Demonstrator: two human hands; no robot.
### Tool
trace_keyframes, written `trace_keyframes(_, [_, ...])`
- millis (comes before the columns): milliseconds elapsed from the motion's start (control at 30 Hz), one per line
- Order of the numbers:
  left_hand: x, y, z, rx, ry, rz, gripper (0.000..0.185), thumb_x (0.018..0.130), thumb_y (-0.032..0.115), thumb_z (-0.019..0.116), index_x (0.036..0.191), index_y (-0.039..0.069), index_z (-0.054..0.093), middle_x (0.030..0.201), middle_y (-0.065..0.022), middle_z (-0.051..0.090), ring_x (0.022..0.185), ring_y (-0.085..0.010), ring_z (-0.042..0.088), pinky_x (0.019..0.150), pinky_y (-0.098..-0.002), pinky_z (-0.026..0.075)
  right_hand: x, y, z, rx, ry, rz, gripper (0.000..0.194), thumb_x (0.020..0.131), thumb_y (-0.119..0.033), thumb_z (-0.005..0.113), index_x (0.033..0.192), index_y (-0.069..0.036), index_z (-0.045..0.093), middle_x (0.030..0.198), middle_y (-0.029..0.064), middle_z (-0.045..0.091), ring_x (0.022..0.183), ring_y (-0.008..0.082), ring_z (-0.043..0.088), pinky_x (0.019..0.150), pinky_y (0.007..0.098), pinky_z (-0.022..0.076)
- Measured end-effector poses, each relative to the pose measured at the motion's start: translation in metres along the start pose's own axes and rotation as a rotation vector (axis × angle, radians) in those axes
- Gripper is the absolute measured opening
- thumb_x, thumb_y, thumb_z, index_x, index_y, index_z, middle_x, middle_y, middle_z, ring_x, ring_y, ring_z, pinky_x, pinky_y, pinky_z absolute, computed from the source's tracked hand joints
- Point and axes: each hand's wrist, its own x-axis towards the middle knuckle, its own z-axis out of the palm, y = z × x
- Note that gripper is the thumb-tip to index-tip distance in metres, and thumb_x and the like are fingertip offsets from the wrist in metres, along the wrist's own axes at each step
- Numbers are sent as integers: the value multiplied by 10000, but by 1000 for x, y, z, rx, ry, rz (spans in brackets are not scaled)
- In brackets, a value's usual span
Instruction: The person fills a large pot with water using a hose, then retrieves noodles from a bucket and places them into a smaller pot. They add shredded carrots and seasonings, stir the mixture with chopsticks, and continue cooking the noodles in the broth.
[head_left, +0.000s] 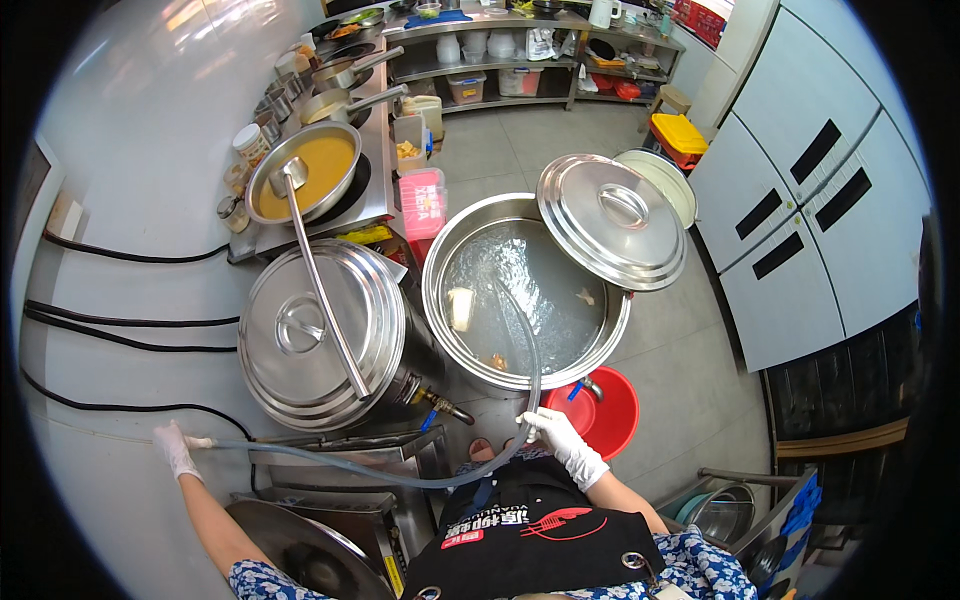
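Observation:
My gloved right hand (559, 439) grips a clear plastic hose (450, 480) just in front of a large steel stockpot (433, 322). From there the hose rises over the rim, and its far end dips into rippling water (555, 307). A pale block (461, 309) and small brown bits lie in the pot. A steel lid (615, 217) rests tilted across its right rim. At the far left, my gloved left hand (178, 448) is at the hose's other end by the wall; what its fingers hold is hidden.
Left of the open pot stands a lidded steel pot (262, 360) with a brass tap (442, 403). A long-handled ladle (315, 277) spans from a pan of orange-brown liquid (330, 165) across its lid. A red bucket (619, 412) sits under the open pot's tap. A wok (300, 547) is lower left.

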Motion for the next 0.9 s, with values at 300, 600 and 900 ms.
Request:
trace_keyframes(300, [3, -3, 3, -26, -31, 0, 443, 805, 307, 639, 1017, -81, 612, 1018, -276, 632, 977, -407, 613, 809, -458, 492, -2, -2, 0, 28, -7, 17, 221, 901, -196, 597, 954, 15, 632, 706, 14, 554, 613, 105, 524, 596, 231, 449])
trace_keyframes(600, [-8, 5, -6, 32, -23, -18, 384, 808, 329, 640, 974, -18, 655, 978, -223, 662, 922, -380, 643, 768, -458, 512, 2, 2, -2, 29, -5, -2, 224, 894, -178, 595, 956, 34, 630, 712, 21, 562, 629, 119, 527, 613, 247, 446])
trace_keyframes(900, [-16, 17, -19, 40, -72, 45, 303, 801, 267, 639, 1009, 50, 676, 1008, -167, 672, 936, -338, 647, 806, -439, 507, -3, -5, 1, 21, -5, 22, 209, 884, -179, 603, 966, 12, 628, 691, 5, 554, 607, 106, 535, 594, 257, 473])
